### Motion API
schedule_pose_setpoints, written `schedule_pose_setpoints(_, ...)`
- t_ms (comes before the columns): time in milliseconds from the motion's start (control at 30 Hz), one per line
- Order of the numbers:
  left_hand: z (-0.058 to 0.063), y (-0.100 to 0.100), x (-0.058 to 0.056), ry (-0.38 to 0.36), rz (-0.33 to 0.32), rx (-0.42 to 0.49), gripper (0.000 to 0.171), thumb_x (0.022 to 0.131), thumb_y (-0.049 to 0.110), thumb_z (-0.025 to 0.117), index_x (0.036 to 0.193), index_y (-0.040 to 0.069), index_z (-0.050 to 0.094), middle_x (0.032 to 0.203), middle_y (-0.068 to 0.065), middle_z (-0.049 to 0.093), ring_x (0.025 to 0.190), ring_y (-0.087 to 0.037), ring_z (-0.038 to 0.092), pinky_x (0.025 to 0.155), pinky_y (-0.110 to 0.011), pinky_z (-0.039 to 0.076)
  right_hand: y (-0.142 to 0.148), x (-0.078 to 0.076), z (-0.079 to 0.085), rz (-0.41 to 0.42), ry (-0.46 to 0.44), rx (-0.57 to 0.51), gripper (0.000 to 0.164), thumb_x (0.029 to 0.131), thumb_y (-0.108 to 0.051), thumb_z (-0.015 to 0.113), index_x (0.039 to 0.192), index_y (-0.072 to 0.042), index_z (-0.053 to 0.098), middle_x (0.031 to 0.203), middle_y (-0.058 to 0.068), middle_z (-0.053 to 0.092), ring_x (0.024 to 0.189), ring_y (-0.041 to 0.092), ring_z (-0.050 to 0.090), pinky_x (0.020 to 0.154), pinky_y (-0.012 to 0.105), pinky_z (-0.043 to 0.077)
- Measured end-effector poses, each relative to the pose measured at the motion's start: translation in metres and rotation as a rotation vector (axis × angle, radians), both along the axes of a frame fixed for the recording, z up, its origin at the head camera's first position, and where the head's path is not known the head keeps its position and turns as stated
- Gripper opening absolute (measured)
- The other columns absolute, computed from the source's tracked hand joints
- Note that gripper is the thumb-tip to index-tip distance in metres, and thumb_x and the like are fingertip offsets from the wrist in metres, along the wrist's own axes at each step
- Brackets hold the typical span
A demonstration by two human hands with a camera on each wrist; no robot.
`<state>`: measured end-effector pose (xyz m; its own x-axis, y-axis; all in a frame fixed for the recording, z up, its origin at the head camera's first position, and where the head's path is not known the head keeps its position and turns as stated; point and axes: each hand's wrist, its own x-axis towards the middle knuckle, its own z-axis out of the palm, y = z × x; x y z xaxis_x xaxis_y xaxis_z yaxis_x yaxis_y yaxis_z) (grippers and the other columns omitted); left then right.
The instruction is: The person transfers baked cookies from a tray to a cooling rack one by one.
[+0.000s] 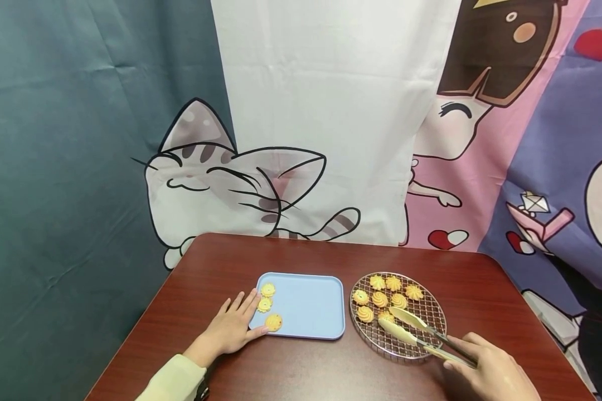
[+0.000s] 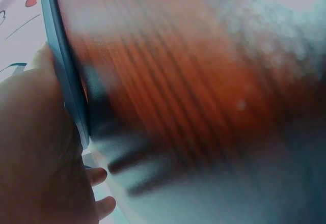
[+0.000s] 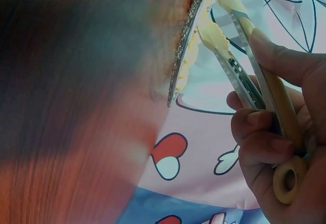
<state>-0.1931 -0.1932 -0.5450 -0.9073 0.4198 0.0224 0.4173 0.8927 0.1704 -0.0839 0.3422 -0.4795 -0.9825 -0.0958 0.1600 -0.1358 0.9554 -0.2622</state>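
Observation:
My right hand (image 1: 491, 367) grips the tongs (image 3: 279, 102), which have cream-coloured scalloped tips and a ring at the handle end. The tips are spread apart over the round wire cooling rack (image 1: 433, 312), beside a piped cookie (image 1: 385, 316) that they partly cover. My left hand (image 1: 232, 328) lies at the left edge of the light blue tray (image 1: 311, 306), fingers straight, thumb at the near left corner. Along the tray's left side lie three cookies (image 1: 265, 304). In the left wrist view, the back of my left hand (image 2: 41, 147) is beside the tray's edge (image 2: 63, 61).
Several more swirled cookies (image 1: 379, 299) sit on the rack's left and far parts. Tray and rack stand side by side on a dark red-brown wooden table (image 1: 221, 262). Behind the table hangs a cartoon-print curtain (image 1: 331, 111).

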Motion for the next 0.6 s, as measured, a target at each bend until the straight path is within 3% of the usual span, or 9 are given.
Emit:
schedule_pose_setpoints(200, 0.0, -0.001, 0.0, -0.003, 0.006, -0.007, 0.09, 0.097, 0.071, 0.042, 0.16, 0.008, 0.029, 0.167, -0.011, 0.026, 0.149, -0.043, 0.029, 0.116, -0.064, 0.022, 0.0, -0.001, 0.005, 0.001, 0.012, -0.004, 0.05, 0.074, -0.043, 0.087, 0.113, -0.014, 0.078, 0.089, -0.012, 0.056, 0.072, 0.003, 0.054, 0.061, 0.037, 0.047)
schedule_pose_setpoints(600, -0.004, -0.002, -0.002, -0.006, 0.004, -0.009, 0.09, 0.097, 0.071, 0.043, 0.16, 0.008, 0.029, 0.167, -0.01, 0.026, 0.149, -0.043, 0.029, 0.116, -0.065, 0.022, -0.018, -0.006, 0.013, 0.057, 0.134, -0.014, 0.048, 0.072, -0.039, 0.09, 0.112, -0.016, 0.079, 0.089, -0.014, 0.054, 0.07, -0.001, 0.048, 0.058, 0.031, 0.042)
